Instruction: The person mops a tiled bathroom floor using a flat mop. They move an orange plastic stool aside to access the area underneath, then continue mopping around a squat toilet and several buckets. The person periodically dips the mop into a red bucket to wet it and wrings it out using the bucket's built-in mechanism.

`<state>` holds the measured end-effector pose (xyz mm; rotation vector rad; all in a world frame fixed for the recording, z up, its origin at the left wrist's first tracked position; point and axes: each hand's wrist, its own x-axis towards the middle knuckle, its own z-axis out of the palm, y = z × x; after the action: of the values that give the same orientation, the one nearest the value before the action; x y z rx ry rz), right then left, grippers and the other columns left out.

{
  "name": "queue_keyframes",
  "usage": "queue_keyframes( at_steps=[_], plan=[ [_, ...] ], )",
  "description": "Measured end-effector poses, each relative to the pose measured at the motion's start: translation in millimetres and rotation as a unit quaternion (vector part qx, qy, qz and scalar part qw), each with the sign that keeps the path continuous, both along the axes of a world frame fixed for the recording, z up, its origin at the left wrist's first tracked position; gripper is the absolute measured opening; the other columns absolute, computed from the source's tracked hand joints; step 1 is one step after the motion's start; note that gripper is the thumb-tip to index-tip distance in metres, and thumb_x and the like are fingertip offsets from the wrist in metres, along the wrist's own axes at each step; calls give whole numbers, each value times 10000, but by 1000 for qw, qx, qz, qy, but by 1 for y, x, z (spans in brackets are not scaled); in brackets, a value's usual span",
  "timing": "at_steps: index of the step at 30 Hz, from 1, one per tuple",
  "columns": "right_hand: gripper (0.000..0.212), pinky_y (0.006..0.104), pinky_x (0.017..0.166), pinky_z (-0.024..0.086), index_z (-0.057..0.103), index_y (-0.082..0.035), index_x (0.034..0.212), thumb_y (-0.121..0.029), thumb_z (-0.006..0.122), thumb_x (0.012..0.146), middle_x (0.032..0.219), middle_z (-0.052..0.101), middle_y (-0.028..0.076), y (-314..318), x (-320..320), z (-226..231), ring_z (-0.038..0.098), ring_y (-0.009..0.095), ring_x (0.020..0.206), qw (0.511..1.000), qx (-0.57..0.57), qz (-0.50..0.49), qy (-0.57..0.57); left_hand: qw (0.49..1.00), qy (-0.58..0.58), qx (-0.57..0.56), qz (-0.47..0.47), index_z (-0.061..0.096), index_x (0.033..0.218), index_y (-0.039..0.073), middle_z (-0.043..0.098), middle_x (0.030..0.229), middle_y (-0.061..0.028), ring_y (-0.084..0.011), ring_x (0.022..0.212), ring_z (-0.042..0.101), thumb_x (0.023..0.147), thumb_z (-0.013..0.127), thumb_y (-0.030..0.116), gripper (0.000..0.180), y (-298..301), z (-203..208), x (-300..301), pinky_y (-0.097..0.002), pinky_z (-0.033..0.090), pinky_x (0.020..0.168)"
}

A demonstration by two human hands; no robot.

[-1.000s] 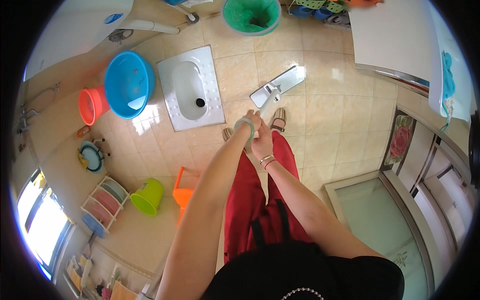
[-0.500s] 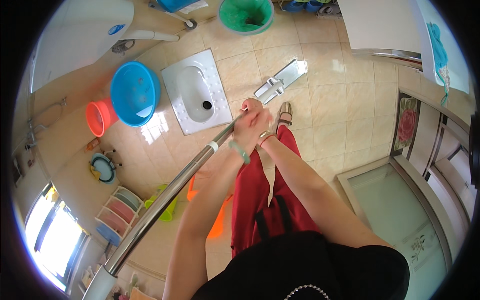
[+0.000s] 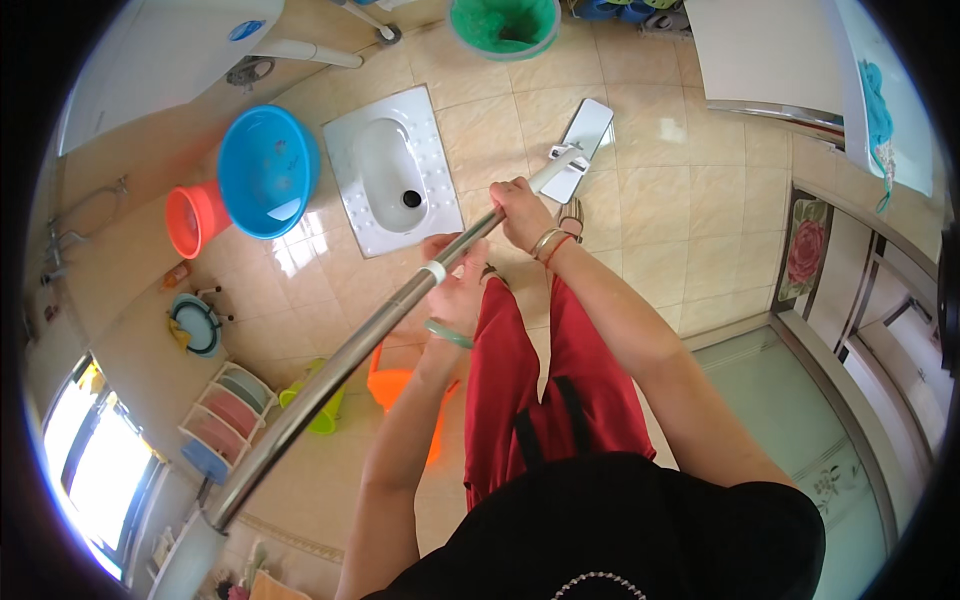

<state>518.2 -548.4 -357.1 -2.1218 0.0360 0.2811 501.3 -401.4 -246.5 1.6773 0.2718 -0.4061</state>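
A flat mop has its plate-like head (image 3: 590,130) on the tiled floor ahead of my feet. Its shiny metal pole (image 3: 335,372) slants down to the lower left, where a pale grip section shows. My right hand (image 3: 522,215) is closed around the pole near the mop head. Lower along the pole, by a white collar (image 3: 434,271), my left hand (image 3: 458,290) cradles it loosely from beneath, with its fingers partly hidden behind the metal.
A white squat toilet (image 3: 360,220) is set into the floor left of the mop. Beyond it stand a blue basin (image 3: 240,185) and a red bucket (image 3: 185,225). A green-lined bin (image 3: 505,45) is at the far side. An orange stool (image 3: 392,385) stands beside my left leg. A glass-panelled door (image 3: 790,400) lies right.
My hands have moved apart along the pole, the left one lower and the right one nearer the mop head. The head has turned to a steeper angle. My left foot now shows.
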Motion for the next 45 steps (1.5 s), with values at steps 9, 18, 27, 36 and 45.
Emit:
queue_keyframes(
  at_steps=[9, 18, 27, 36, 45],
  plan=[
    [245, 363, 725, 474, 533, -44, 928, 10, 681, 740, 914, 572, 110, -34, -14, 1, 515, 302, 935, 986, 85, -140, 22, 942, -234, -138, -198, 506, 675, 39, 669, 1003, -165, -307, 1077, 621, 686, 768, -45, 275, -10, 17, 31, -462, 411, 1017],
    [207, 391, 757, 426, 478, -44, 694, -22, 673, 758, 744, 511, 90, 17, -11, -15, 462, 306, 871, 972, 3, -213, -95, 963, -183, -155, -122, 369, 645, 29, 499, 683, -58, -166, 652, 490, 829, 601, -114, 329, 0, 0, 21, -291, 465, 727],
    [200, 389, 742, 427, 459, -47, 690, -1, 648, 738, 724, 508, 80, 58, -9, -11, 453, 317, 848, 987, 29, -134, -82, 972, -195, -96, -84, 372, 634, 21, 467, 664, -55, -152, 651, 487, 815, 598, -135, 328, 43, 13, 12, -286, 473, 799],
    [190, 382, 733, 433, 467, -52, 680, 0, 642, 735, 721, 508, 69, 151, -6, 0, 449, 309, 845, 990, 79, -95, -62, 978, -182, -61, -82, 358, 636, 45, 490, 698, -28, -154, 723, 547, 862, 565, -104, 340, 131, 36, 6, -394, 470, 945],
    [157, 373, 736, 402, 493, -64, 666, -7, 638, 690, 723, 530, 61, 247, -7, 3, 450, 303, 851, 986, 142, -53, -65, 981, -179, -10, -75, 377, 639, 40, 527, 713, -42, -169, 759, 567, 866, 560, -101, 324, 218, 54, -8, -417, 465, 955]
  ],
)
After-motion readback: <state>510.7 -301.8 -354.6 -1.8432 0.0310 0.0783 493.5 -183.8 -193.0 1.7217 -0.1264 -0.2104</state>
